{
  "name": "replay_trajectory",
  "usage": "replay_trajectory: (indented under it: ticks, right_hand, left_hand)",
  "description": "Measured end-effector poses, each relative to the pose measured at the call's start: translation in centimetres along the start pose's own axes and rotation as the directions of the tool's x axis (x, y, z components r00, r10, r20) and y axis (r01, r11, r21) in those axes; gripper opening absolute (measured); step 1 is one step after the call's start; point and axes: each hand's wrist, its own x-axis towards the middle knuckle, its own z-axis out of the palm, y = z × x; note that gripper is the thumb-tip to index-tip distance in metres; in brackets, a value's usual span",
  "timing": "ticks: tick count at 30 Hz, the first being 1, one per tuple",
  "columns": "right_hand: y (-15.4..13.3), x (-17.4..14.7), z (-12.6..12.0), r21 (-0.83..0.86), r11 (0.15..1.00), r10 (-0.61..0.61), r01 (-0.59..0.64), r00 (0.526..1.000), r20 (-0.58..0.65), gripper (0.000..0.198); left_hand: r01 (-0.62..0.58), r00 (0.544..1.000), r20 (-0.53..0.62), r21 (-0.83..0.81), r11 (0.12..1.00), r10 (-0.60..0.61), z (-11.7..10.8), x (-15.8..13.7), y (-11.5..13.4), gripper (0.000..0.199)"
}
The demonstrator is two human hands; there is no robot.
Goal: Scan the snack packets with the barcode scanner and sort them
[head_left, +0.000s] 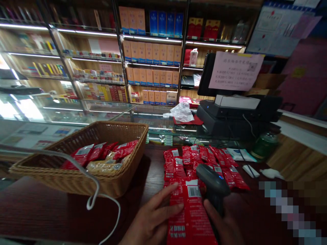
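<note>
A large red packet (190,214) with its barcode label facing up is in front of me at the bottom centre. My left hand (153,216) grips its left side, fingers lying over the printed face. At the packet's right, my right hand (223,221) is closed around the handle of a dark barcode scanner (213,182), partly in shadow. The scanner's head is just above the packet's top right corner, with a small blue light on it. Beyond them, several smaller red packets (191,154) lie in rows on the dark counter (143,190).
A wicker basket (120,178) with red and yellowish packets stands left, a white cable (95,190) looping before it. A monitor (205,75) with a pink notice, a green jar (265,144) and crumpled white plastic (182,112) are at right. Shelves of boxes line the back.
</note>
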Motion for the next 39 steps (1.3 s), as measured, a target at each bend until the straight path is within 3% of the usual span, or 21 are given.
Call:
replay_trajectory:
  ticks: [5, 7, 9, 11, 13, 14, 16, 18, 25, 28, 30, 34, 36, 39]
  right_hand:
    - [0.0, 0.9, -0.2, -0.002, 0.996, 0.084, -0.084, 0.991, 0.107, 0.080]
    - [-0.1, 0.6, 0.0, 0.061, 0.996, 0.052, -0.062, 0.987, 0.151, 0.074]
    - [0.0, 0.1, 0.4, 0.118, 0.993, 0.000, -0.017, 0.990, 0.144, 0.062]
    - [0.4, -0.4, 0.9, 0.144, 0.988, -0.078, 0.061, 0.990, 0.114, 0.062]
    - [0.7, -0.7, 1.3, 0.138, 0.982, -0.141, 0.129, 0.986, 0.087, 0.066]
    - [0.9, -0.7, 1.5, 0.135, 0.982, -0.146, 0.135, 0.987, 0.074, 0.063]
    - [1.1, -0.5, 1.9, 0.143, 0.986, -0.098, 0.091, 0.994, 0.047, 0.049]
    - [1.2, -0.1, 2.0, 0.140, 0.989, -0.038, 0.034, 0.999, 0.028, 0.045]
    - [0.5, 0.9, 1.4, 0.127, 0.992, -0.020, 0.020, 1.000, 0.004, 0.054]
    - [0.3, 1.2, 1.1, 0.077, 0.996, -0.057, 0.055, 0.998, 0.016, 0.050]
    - [0.5, 1.5, 0.9, 0.067, 0.998, -0.015, 0.012, 0.999, 0.044, 0.055]
    - [0.6, 1.9, 0.6, 0.077, 0.996, 0.043, -0.048, 0.997, 0.064, 0.065]
    - [0.5, 1.9, 0.5, 0.060, 0.998, 0.001, -0.004, 0.999, 0.045, 0.063]
    - [0.5, 2.0, 0.2, 0.031, 1.000, -0.001, -0.002, 0.996, 0.086, 0.067]
  left_hand:
    - [0.096, 0.994, 0.070, -0.135, 0.986, -0.087, -0.4, -0.5, 0.2, 0.028]
    - [0.164, 0.981, 0.130, -0.158, 0.974, -0.144, -0.6, -0.7, 0.3, 0.026]
    - [0.221, 0.974, 0.123, -0.303, 0.927, -0.192, -0.3, -0.8, 0.4, 0.027]
    - [0.244, 0.960, 0.021, -0.556, 0.794, -0.281, 0.7, -0.8, 0.5, 0.049]
    - [0.256, 0.895, -0.056, -0.746, 0.614, -0.442, 1.9, -0.5, 0.5, 0.079]
    - [0.286, 0.852, -0.044, -0.795, 0.535, -0.521, 2.6, -0.3, 0.4, 0.084]
    - [0.363, 0.778, 0.027, -0.834, 0.415, -0.627, 3.5, 0.1, 0.0, 0.078]
    - [0.393, 0.746, 0.065, -0.846, 0.360, -0.663, 3.9, 0.5, -0.4, 0.065]
    - [0.472, 0.764, 0.118, -0.772, 0.426, -0.635, 2.8, 0.6, -1.6, 0.057]
    - [0.519, 0.772, 0.135, -0.697, 0.494, -0.621, 2.2, 0.4, -1.4, 0.057]
    - [0.524, 0.789, 0.138, -0.658, 0.540, -0.598, 1.8, 0.2, -1.3, 0.057]
    - [0.508, 0.833, 0.261, -0.708, 0.490, -0.487, 1.3, -0.5, -1.8, 0.072]
    - [0.558, 0.805, 0.323, -0.696, 0.451, -0.497, 1.2, -0.8, -2.4, 0.067]
    - [0.655, 0.720, 0.325, -0.610, 0.446, -0.613, 1.1, -1.3, -3.5, 0.047]
